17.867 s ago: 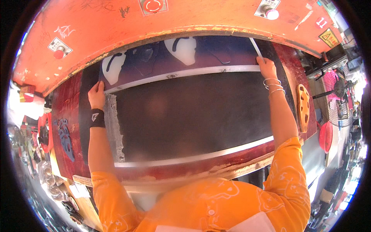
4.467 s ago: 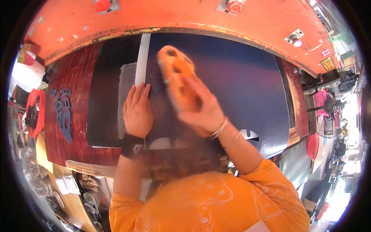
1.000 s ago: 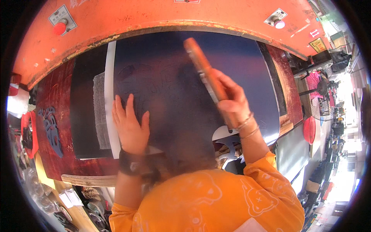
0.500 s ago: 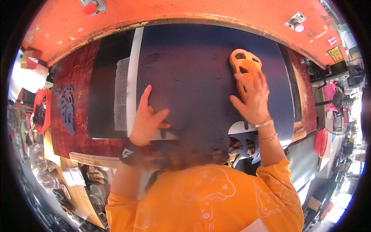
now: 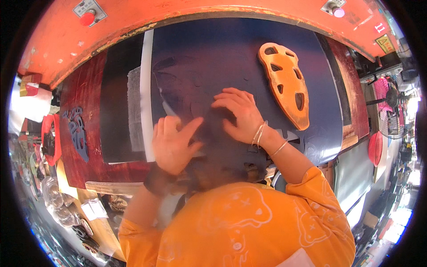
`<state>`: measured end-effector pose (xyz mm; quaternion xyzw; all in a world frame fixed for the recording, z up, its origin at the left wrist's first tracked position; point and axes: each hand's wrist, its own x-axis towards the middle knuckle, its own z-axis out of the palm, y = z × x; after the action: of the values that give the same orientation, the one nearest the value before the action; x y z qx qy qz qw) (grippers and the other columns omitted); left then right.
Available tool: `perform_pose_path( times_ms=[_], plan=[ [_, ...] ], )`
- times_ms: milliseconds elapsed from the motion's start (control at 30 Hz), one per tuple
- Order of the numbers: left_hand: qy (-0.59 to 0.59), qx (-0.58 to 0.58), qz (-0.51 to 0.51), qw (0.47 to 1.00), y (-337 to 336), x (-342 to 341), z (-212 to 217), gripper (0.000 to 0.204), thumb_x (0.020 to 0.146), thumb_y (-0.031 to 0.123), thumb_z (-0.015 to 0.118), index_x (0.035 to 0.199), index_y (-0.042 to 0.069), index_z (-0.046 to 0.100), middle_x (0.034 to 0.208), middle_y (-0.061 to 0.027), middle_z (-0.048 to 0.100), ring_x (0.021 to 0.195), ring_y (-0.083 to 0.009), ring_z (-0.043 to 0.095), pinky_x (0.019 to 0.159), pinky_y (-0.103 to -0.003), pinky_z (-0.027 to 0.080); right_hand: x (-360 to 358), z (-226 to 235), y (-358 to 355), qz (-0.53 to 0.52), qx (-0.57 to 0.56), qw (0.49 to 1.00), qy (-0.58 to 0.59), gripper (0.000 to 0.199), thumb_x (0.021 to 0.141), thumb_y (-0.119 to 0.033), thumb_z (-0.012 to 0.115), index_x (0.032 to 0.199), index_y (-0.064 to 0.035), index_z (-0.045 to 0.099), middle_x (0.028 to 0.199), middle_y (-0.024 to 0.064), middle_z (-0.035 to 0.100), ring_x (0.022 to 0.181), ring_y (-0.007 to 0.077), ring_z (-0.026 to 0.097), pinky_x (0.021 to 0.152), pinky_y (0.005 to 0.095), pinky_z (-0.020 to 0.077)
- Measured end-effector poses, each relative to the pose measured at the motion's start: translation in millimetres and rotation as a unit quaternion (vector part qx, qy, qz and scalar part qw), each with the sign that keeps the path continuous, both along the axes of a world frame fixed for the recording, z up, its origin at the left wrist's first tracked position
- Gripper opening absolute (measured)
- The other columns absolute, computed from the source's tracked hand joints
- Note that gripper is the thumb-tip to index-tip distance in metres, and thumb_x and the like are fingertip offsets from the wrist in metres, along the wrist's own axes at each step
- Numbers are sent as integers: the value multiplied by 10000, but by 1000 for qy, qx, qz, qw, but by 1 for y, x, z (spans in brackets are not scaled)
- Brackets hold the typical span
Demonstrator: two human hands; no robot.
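I see the orange plate flat on the dark blue sheet, well right of both hands. Long axis runs far-left to near-right, narrow tip near. Left hand half curled, thumb out; right hand loosely bent. Can't tell if their fingers grip the sheet.

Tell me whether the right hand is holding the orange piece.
No, the orange piece lies on the blue sheet, apart from the right hand.
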<state>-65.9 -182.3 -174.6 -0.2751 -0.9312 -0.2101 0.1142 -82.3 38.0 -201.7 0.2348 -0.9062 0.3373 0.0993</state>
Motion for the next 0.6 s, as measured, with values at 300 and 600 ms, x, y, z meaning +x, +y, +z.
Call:
perform_pose_path(
  times_ms=[300,600],
  plan=[
    [136,37,-128,982,15,-45,1,207,661,184,758,825,90,674,917,-61,503,899,-287,497,761,-403,398,4,-3,-6,-13,57,998,30,316,704,-70,596,1019,-102,599,1172,94,551,1200,295,445,991,452,323],
    [-34,225,26,973,25,-113,-25,210,767,209,712,728,14,645,718,-98,585,628,-265,584,557,-346,445,7,-3,-10,-32,45,998,43,396,661,17,559,1047,-67,528,1181,107,547,1195,303,459,1006,437,338]
  ],
)
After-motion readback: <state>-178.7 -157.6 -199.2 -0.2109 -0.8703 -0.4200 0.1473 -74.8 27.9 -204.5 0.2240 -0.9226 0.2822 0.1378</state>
